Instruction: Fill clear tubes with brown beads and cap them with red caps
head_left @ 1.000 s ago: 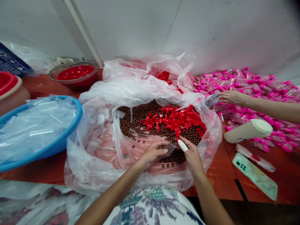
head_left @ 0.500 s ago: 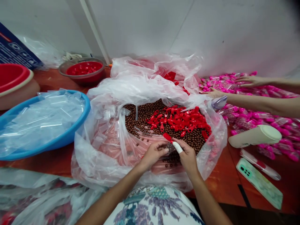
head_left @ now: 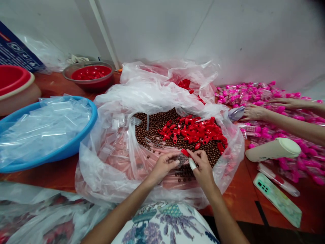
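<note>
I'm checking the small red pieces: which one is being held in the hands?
The red piece at the clear packet in the left hand; the right hand pinches it, while the loose red pieces lie on brown beads.

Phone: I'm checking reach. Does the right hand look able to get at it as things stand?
Probably yes: the phone lies uncovered on the table, though the right hand holds a red piece over the plastic bag.
</note>
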{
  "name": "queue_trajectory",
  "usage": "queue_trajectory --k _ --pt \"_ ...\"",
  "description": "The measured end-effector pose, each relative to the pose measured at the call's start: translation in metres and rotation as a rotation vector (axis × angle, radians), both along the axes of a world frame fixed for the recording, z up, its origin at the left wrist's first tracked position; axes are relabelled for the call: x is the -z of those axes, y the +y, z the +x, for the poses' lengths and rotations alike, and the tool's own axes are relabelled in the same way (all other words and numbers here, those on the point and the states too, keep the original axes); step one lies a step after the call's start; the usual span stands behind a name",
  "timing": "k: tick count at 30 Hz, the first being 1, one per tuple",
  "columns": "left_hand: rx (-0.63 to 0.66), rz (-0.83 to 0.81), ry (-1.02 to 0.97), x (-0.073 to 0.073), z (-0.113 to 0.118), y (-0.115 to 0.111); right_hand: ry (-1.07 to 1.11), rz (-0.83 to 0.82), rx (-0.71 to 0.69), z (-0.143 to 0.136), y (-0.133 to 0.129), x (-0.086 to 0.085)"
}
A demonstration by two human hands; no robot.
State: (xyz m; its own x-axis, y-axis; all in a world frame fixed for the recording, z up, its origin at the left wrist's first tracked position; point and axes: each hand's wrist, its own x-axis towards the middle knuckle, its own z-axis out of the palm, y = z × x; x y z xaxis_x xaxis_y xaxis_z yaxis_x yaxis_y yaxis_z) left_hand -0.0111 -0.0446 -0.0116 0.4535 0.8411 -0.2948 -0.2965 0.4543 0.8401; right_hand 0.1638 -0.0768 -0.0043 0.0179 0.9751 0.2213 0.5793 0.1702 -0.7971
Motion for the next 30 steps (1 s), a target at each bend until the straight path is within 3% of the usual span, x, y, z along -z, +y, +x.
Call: queue_trajectory --k 7,18,23,30 --pt "-0.008 0.058 0.059 0.003 -0.003 0.001 -0.051 0.05 -0.201 0.005 -0.003 0.0" --pt "-0.131 -0.071 0.017 0.004 0.006 -0.006 -0.184 0.103 -0.13 -0.01 -0.001 0.034" --pt "-0.107 -0.065 -0.038 0.006 0.007 -0.007 -0.121 0.033 -0.115 -0.013 -0.003 0.031" --pt "-0.133 -0.104 0.011 -0.002 0.007 -0.005 -0.208 0.163 -0.134 -0.013 -0.001 0.019"
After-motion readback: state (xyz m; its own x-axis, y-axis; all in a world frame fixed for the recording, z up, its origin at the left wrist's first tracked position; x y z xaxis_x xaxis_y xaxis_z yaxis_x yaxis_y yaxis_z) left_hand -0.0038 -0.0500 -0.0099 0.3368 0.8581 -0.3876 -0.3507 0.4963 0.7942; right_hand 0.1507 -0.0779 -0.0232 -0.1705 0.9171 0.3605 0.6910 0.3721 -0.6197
